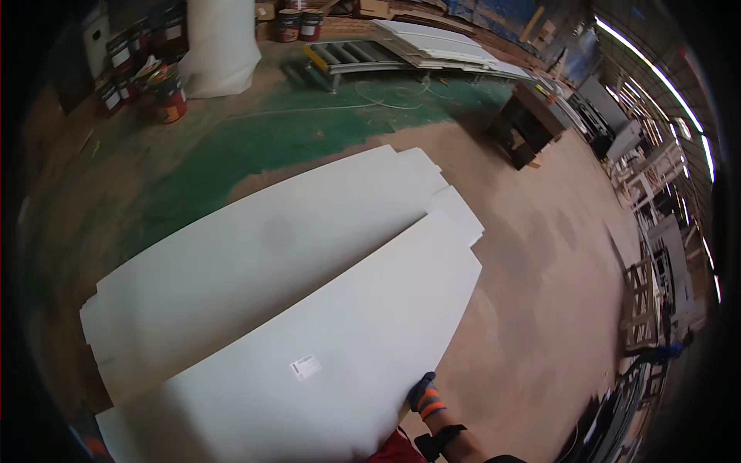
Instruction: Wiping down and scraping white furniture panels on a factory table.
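Note:
A large white panel (363,309) with a small printed label (306,367) stretches across in front of me. My right hand (423,392), in a dark glove with orange and grey bands, is closed on the panel's right edge. At the far lower left, my left hand (94,445) shows only as a bit of blue and orange beside the panel's left end; its fingers are hidden. Beyond the panel lie more white boards (262,208), stacked with uneven ends. The near panel overlaps part of this stack, with a dark gap between them.
A roller conveyor (359,55) carrying white boards (440,42) stands at the back. Paint buckets (167,94) and a tall white wrapped roll (222,46) are back left. A dark cabinet (525,123) sits back right. A person in blue (664,353) is at the far right, by wooden frames (641,301).

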Action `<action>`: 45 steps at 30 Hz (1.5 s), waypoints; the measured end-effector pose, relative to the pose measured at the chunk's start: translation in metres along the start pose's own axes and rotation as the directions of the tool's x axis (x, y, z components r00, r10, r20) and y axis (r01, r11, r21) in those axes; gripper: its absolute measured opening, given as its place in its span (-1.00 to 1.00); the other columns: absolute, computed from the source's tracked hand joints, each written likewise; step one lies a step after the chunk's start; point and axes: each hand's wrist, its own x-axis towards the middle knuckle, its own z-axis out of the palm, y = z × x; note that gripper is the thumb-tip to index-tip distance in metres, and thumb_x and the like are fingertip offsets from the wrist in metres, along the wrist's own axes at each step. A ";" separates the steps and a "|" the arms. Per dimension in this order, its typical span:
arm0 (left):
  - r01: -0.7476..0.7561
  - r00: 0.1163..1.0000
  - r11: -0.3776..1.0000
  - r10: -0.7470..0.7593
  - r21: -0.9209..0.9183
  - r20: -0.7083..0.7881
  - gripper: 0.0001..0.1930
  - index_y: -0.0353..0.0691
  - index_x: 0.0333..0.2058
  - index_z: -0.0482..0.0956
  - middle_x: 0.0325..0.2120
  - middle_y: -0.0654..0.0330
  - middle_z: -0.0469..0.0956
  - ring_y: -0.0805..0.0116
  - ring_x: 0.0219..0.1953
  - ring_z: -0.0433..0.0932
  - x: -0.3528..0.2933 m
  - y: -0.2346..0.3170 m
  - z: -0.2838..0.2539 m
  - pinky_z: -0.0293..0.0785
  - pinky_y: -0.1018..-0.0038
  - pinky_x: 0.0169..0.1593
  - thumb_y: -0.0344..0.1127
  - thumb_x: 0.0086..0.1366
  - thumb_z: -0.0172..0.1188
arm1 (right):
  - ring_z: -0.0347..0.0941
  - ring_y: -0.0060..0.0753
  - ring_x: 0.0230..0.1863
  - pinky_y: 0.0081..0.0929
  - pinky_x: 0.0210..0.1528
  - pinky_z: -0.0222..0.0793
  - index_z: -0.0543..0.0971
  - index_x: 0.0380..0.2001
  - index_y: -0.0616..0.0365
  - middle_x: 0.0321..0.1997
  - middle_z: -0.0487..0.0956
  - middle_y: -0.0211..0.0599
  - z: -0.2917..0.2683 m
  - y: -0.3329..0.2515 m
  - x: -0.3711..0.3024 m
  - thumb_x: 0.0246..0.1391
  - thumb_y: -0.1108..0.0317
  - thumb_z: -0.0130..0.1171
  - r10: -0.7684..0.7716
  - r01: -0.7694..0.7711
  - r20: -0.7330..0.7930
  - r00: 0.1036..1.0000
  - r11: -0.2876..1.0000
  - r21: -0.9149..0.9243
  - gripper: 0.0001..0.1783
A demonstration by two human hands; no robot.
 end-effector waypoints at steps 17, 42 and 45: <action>0.034 0.950 0.999 -0.019 -0.043 0.313 -0.40 -0.19 -0.60 0.63 -0.61 0.10 0.61 0.07 -0.30 0.55 0.092 0.082 0.067 0.31 0.31 0.02 0.14 0.32 -0.18 | 0.42 0.09 0.06 0.55 -0.02 0.17 0.52 0.04 0.06 0.09 0.52 -0.24 -0.074 0.001 0.374 0.20 -0.01 -0.08 -0.425 -0.066 0.344 0.837 0.545 0.836 -0.50; -0.222 0.775 0.860 0.441 -0.459 0.452 -0.47 -0.08 0.00 0.46 0.07 0.18 0.45 0.12 0.22 0.28 0.196 0.229 0.518 0.08 0.21 0.31 0.19 0.34 -0.19 | 0.51 0.09 -0.16 0.52 -0.03 0.22 0.64 -0.18 0.12 -0.14 0.63 -0.15 0.085 -0.212 0.181 0.24 0.07 -0.10 -0.549 0.467 0.636 0.543 0.826 0.314 -0.58; -0.260 0.826 0.920 0.369 -0.292 0.426 -0.46 -0.06 0.05 0.38 0.11 0.17 0.38 0.09 0.25 0.23 0.242 0.099 0.511 0.07 0.18 0.31 0.21 0.33 -0.16 | 0.49 0.09 -0.24 0.51 -0.04 0.22 0.67 -0.35 0.11 -0.24 0.64 -0.14 0.035 -0.301 0.220 0.21 0.06 -0.08 -0.563 0.568 0.518 0.644 0.805 0.170 -0.57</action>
